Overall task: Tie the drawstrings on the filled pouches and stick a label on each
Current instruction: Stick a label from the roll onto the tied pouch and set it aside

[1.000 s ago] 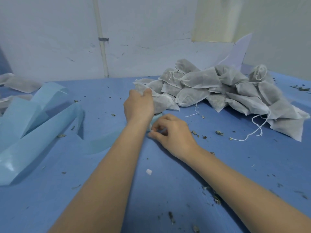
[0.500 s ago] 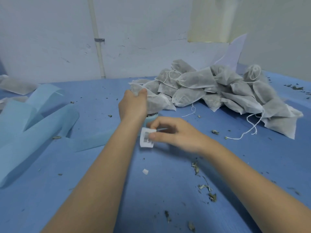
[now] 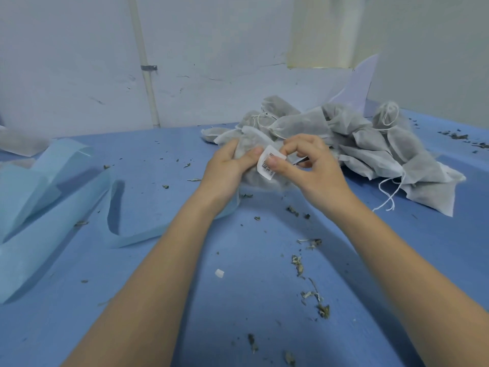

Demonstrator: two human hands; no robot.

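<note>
Both hands lifted: barcoded label [image 3: 270, 162] now against grey pouch [image 3: 248, 147].

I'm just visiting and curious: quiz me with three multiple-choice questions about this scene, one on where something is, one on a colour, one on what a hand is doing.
1. Where is the pouch pile?
A. behind the hands, to the right
B. near left corner
C. on the floor

2. What colour is the table?
A. red
B. blue
C. black

3. What is the right hand doing?
A. resting flat
B. pinching a label
C. holding scissors

Answers:
1 A, the pile lies beyond the hands, rightwards.
2 B, its surface is blue.
3 B, thumb and finger pinch the barcode label against the pouch in the left hand.
</note>
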